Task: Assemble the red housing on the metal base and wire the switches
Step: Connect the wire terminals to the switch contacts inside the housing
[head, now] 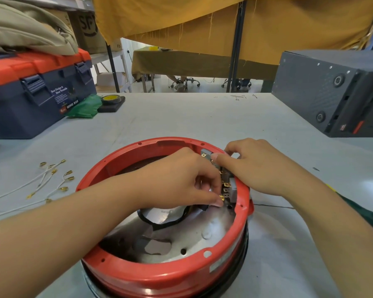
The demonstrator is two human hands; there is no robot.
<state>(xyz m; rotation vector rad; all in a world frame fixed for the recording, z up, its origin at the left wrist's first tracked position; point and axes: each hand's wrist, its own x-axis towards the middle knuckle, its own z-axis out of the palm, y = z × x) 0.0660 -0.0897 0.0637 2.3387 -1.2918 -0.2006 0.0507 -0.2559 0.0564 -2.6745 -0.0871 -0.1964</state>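
— Where do we have the red housing [159, 274] now?

— It sits on the metal base [194, 231], at six o'clock on the grey table [181, 117], right below us. The base's shiny floor shows through the open ring, with a black cable [164, 224] looping across it.

— And the switches?

— The switches [225, 186] stand along the housing's inner wall at about two o'clock of the ring, brass tabs facing inward.

— What is our left hand [181, 179] doing?

— It reaches inside the ring. Its fingers are curled in close together, thumb and forefinger pinched on a small brass terminal [221, 198] right against the lowest switch. We cannot tell whether a wire trails from it.

— Our right hand [258, 166]?

— It comes over the rim from outside, at three o'clock. Its thumb presses on the top of the switch row and the other fingers are bent down behind the wall, bracing it; they are nearly closed.

— What else is on the table?

— Loose white wires [41, 186] with brass ends lie at nine o'clock. A blue and orange toolbox [37, 93] stands at ten o'clock, a roll of tape [111, 99] beside it, and a dark case [332, 93] at two o'clock.
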